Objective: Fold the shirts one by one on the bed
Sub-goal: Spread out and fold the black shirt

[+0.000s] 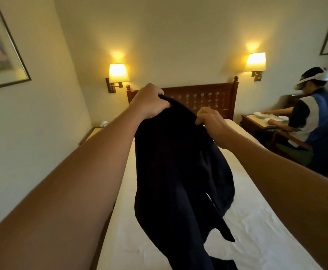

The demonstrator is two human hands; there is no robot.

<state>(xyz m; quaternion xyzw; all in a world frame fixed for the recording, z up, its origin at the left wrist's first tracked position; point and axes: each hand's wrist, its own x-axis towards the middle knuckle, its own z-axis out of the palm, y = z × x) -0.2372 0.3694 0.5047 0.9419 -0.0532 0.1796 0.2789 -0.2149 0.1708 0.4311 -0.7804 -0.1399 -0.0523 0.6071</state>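
A black shirt [171, 172] hangs in the air above the bed [256, 221], held up by its top edge. My left hand [149, 102] grips the upper left part of the cloth with curled fingers. My right hand [209, 118] pinches the top edge a short way to the right. The shirt droops in loose folds, and its lower end reaches the white sheet near the bottom of the view. No other shirt shows.
The bed has a dark wooden headboard [204, 98] at the far end, with two lit wall lamps [118, 73] above. A person [313, 117] sits at a small table [256, 121] to the right. A wall runs along the bed's left side.
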